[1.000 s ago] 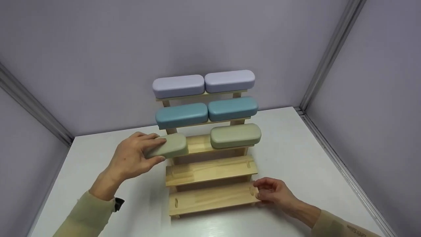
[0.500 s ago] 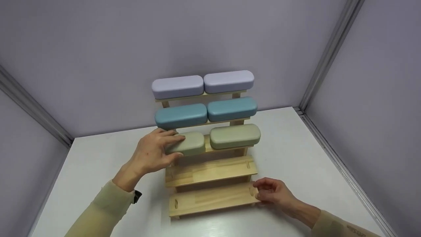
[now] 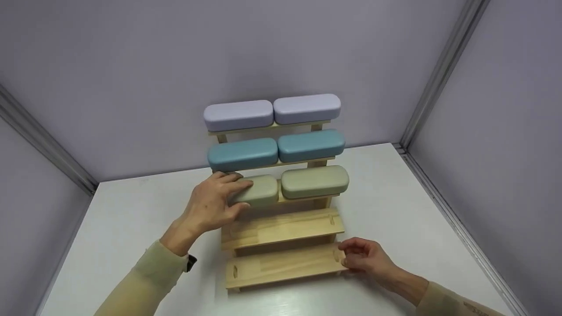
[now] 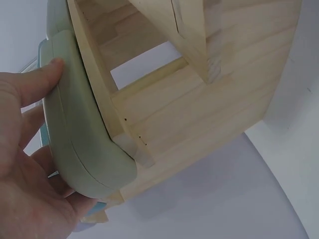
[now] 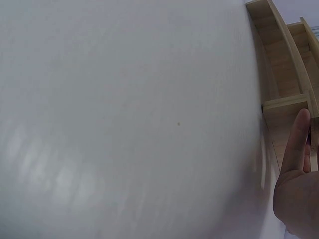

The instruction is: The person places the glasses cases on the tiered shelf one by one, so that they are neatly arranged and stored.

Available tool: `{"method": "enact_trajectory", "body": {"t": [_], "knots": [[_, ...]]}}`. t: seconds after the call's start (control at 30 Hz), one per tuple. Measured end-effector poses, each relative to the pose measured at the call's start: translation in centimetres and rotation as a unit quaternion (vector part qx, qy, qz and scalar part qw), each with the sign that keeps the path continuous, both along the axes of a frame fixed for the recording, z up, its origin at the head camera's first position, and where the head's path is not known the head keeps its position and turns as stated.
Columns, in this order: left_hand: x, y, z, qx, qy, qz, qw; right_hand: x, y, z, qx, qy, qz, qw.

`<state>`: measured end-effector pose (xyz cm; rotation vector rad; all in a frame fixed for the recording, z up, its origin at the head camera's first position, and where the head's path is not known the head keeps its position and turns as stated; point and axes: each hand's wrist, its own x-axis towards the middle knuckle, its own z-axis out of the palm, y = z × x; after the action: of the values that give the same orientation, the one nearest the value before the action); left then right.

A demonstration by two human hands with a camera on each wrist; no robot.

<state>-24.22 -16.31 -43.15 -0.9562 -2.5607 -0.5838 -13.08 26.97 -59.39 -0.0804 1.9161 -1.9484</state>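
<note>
A pale green glasses case point(image 3: 261, 189) lies at the left of the third shelf of a stepped wooden rack point(image 3: 281, 267). My left hand point(image 3: 210, 204) grips its left end. The thumb is on the front side and the fingers are over the top and back. In the left wrist view a seam runs along the case point(image 4: 92, 139), which sits against the shelf edge. A second green case point(image 3: 315, 181) is just to its right, with a narrow gap between. My right hand point(image 3: 369, 256) holds the right end of the lowest shelf, its thumb along the wood in the right wrist view.
Two teal cases point(image 3: 243, 153) sit side by side one shelf higher, and two lilac cases point(image 3: 238, 115) fill the top shelf. Bare wood shows on the fourth shelf point(image 3: 283, 227). The rack stands on a white table point(image 3: 395, 206) with grey walls point(image 3: 153, 87) around it.
My left hand has slid the green glasses case rightward along the third shelf, from past its left end to near the other green case. The right hand has stayed at the rack.
</note>
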Motion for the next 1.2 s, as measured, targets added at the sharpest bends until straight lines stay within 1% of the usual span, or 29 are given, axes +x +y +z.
{"method": "enact_trajectory", "body": {"t": [0.23, 0.43, 0.5, 0.97, 1.07, 1.2], "knots": [[0.1, 0.3, -0.3, 0.001, 0.008, -0.001, 1.0000, 0.0, 0.1, 0.0, 0.003, 0.001, 0.000, 1.0000], [0.1, 0.5, -1.0, 0.004, 0.055, -0.012, 0.9984, 0.0, 0.1, 0.1, 0.008, 0.002, -0.001, 1.0000], [0.2, 0.6, -1.1, 0.006, 0.065, -0.016, 0.9978, 0.0, 0.1, 0.2, 0.009, 0.001, 0.000, 1.0000], [0.4, 1.1, -1.2, 0.004, 0.057, -0.011, 0.9983, 0.0, -0.2, 0.3, 0.022, -0.010, -0.008, 0.9997], [0.5, 1.2, -1.3, 0.004, 0.062, -0.012, 0.9980, 0.0, -0.1, 0.3, 0.021, -0.008, -0.008, 0.9997], [0.5, 1.4, -1.4, 0.004, 0.076, -0.014, 0.9970, 0.0, -0.1, 0.3, 0.020, -0.011, -0.011, 0.9997]]}}
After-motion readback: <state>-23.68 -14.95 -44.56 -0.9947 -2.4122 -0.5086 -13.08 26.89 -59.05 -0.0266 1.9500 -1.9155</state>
